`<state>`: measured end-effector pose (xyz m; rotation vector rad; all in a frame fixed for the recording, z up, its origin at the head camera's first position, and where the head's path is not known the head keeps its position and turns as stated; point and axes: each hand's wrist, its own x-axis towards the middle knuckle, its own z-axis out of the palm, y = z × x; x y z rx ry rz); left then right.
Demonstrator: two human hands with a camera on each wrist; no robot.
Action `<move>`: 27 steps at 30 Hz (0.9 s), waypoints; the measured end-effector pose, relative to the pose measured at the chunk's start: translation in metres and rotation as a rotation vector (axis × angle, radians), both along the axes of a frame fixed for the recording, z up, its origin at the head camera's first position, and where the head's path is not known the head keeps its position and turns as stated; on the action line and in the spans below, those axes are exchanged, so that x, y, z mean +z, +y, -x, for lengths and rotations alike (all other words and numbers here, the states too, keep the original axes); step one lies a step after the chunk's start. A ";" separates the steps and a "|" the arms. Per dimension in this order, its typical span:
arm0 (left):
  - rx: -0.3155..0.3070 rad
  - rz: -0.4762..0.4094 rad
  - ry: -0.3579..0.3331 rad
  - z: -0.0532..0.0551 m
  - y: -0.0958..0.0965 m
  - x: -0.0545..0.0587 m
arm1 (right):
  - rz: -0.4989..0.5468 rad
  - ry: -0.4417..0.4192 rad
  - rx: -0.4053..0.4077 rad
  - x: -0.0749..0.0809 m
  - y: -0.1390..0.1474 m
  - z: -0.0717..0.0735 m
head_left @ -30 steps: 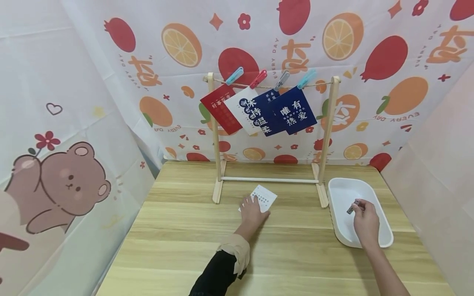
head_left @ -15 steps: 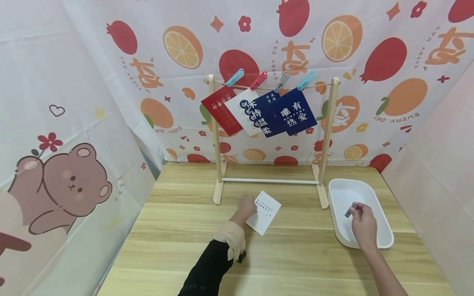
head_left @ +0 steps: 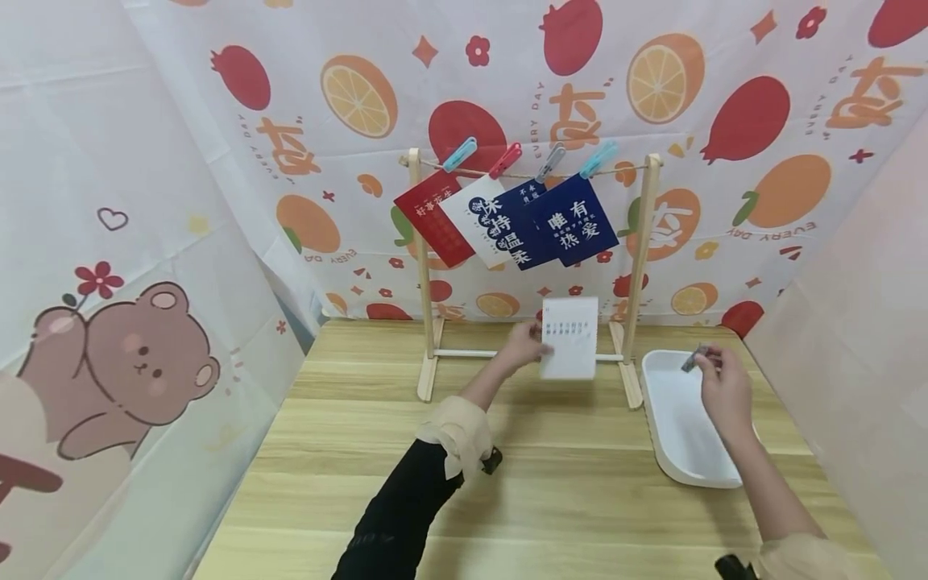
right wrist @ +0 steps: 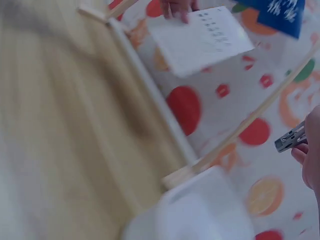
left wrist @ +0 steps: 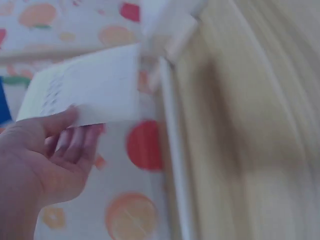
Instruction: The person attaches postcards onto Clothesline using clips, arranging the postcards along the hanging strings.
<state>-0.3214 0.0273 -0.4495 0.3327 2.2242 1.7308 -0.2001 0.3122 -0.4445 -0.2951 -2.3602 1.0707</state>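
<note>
In the head view my left hand [head_left: 524, 345] pinches the left edge of a white card [head_left: 569, 342] with rows of small print, held upright above the table. The left wrist view shows the thumb on the near face of this card [left wrist: 95, 87] and the fingers behind it. My right hand [head_left: 727, 391] pinches a grey clothespin [head_left: 693, 358] over the far part of the white tray [head_left: 656, 427]; the same clothespin [right wrist: 290, 140] is at the right edge of the right wrist view. Behind, a red card [head_left: 438, 217], a white card [head_left: 471, 217] and two blue cards hang from clothespins.
A wooden rack [head_left: 641, 282] with a string [head_left: 500, 169] between its posts stands at the back of the table [head_left: 348, 451]. A white bar [head_left: 471, 353] joins its feet. A fruit-patterned cloth [head_left: 348, 153] hangs behind.
The left hand has picked the white card up off the table and raised it toward the rack. The right hand has lifted the clothespin up and away over the tray.
</note>
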 end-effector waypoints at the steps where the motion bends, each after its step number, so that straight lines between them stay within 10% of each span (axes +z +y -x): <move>1: 0.025 -0.050 0.024 0.001 0.007 0.009 | 0.000 0.024 0.001 0.011 0.001 0.005; 7: 0.103 -0.256 0.073 0.008 0.042 0.065 | 0.058 0.129 0.057 0.091 0.004 0.038; 13: 0.146 -0.373 0.131 0.020 0.058 0.102 | 0.367 0.238 0.231 0.180 -0.010 0.071; 19: 0.186 -0.413 0.105 0.026 0.068 0.117 | 0.643 0.291 0.346 0.240 -0.039 0.102; 27: 0.221 -0.429 0.098 0.030 0.079 0.121 | 0.595 0.176 0.306 0.266 -0.062 0.135</move>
